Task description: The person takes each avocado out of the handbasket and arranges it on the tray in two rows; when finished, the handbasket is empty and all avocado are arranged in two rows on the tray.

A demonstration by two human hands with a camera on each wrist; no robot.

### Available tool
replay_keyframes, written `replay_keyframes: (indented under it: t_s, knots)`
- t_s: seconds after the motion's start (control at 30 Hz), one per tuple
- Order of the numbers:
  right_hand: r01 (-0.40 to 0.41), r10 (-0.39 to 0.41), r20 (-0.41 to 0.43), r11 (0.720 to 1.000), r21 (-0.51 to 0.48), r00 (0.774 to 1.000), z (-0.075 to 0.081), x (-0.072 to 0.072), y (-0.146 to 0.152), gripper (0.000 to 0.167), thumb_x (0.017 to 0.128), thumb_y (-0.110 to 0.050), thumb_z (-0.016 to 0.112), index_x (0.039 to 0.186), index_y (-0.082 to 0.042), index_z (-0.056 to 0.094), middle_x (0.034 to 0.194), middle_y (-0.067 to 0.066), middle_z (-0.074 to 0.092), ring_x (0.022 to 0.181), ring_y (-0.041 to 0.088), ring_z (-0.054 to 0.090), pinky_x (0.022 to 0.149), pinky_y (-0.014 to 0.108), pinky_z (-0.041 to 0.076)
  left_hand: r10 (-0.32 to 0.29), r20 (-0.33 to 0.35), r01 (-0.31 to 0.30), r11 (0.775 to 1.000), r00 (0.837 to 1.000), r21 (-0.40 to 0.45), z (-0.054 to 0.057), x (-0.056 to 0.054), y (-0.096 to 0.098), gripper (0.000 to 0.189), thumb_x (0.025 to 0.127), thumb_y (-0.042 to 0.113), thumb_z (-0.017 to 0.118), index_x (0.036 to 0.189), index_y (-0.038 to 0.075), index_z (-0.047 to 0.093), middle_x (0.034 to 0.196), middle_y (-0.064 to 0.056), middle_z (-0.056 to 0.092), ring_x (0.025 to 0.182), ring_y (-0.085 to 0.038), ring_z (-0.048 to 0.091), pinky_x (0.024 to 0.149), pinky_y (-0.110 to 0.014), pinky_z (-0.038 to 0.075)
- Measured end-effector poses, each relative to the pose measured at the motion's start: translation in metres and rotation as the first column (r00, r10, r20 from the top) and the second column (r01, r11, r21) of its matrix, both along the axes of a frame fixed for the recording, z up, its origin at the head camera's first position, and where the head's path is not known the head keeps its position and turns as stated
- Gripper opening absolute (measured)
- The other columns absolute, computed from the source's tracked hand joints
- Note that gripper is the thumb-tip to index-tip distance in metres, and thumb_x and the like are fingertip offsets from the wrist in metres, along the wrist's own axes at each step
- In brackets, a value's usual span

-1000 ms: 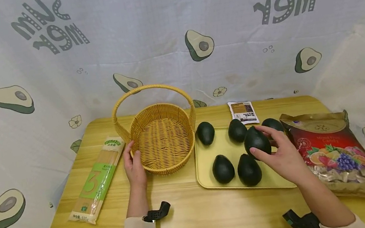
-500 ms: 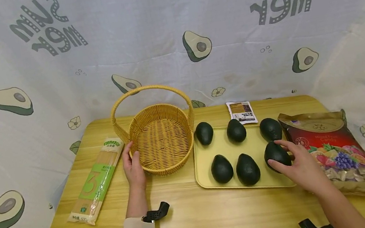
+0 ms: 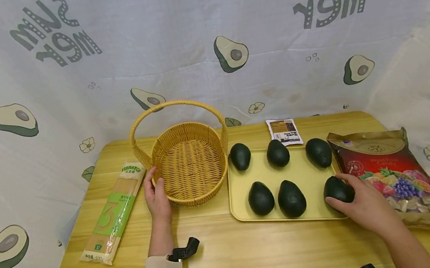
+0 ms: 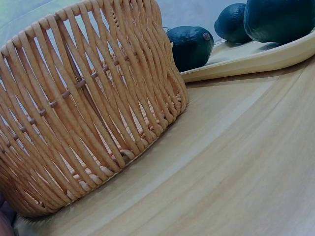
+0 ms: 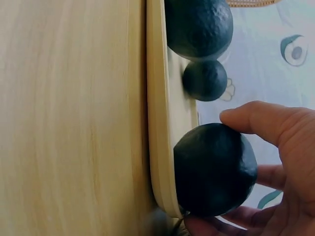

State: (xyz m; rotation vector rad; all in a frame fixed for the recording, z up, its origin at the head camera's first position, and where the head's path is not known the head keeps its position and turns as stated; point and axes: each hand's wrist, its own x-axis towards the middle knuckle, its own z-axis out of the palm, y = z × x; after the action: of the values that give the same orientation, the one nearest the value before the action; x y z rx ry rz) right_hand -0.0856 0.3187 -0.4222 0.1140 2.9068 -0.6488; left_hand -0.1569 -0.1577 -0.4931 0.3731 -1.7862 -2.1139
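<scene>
My right hand (image 3: pixel 366 201) grips a dark green avocado (image 3: pixel 337 189) at the front right corner of the pale yellow tray (image 3: pixel 317 211). In the right wrist view, thumb and fingers lie on opposite sides of that avocado (image 5: pixel 216 169), which is at the tray's rim. Several other avocados, one of them front left (image 3: pixel 261 198), lie spaced in two rows on the tray. My left hand (image 3: pixel 158 199) touches the left side of a round wicker basket (image 3: pixel 193 168) with a tall handle, its fingers fairly straight. In the left wrist view the basket wall (image 4: pixel 93 98) hides most of that hand.
Left of the basket lies a long pack of noodles (image 3: pixel 114 213) with a green label. A red and gold candy bag (image 3: pixel 397 178) lies right of the tray, close to my right hand. Behind the tray is a small white packet (image 3: pixel 285 132). A printed curtain (image 3: pixel 171 36) hangs behind the wooden table.
My right hand has carried the avocado right and towards me, down to the tray's front right corner. The left hand and the basket have stayed in place.
</scene>
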Motion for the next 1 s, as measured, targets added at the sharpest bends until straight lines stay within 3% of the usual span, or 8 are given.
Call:
replay_keyframes:
  t_s: [0.47,1.0]
  knots:
    - [-0.007,0.005,0.090,1.000,0.017,0.996,0.0026,0.0024,0.0046,0.091,0.091,-0.058,0.068,0.148,0.006,0.037,0.134,0.047,0.045,0.114,0.062,0.050,0.087,0.073,0.046,0.006,-0.010,-0.006,1.000,1.000,0.000,-0.0020,-0.0006,-0.0009,0.042,0.106,0.010,0.042,0.148,0.006,0.044,0.166,-0.002,0.030,0.154,-0.018,0.024,0.125,-0.043,0.020]
    - [-0.013,0.012,0.090,1.000,0.010,0.996,0.0045,0.0032,0.0036,0.090,0.091,-0.057,0.069,0.149,0.005,0.037,0.136,0.047,0.043,0.118,0.064,0.047,0.088,0.074,0.045,-0.001,-0.013,0.001,1.000,1.000,-0.005,-0.0014,-0.0007,-0.0002,0.043,0.106,0.011,0.041,0.149,0.006,0.043,0.166,-0.002,0.029,0.154,-0.019,0.025,0.124,-0.043,0.022]
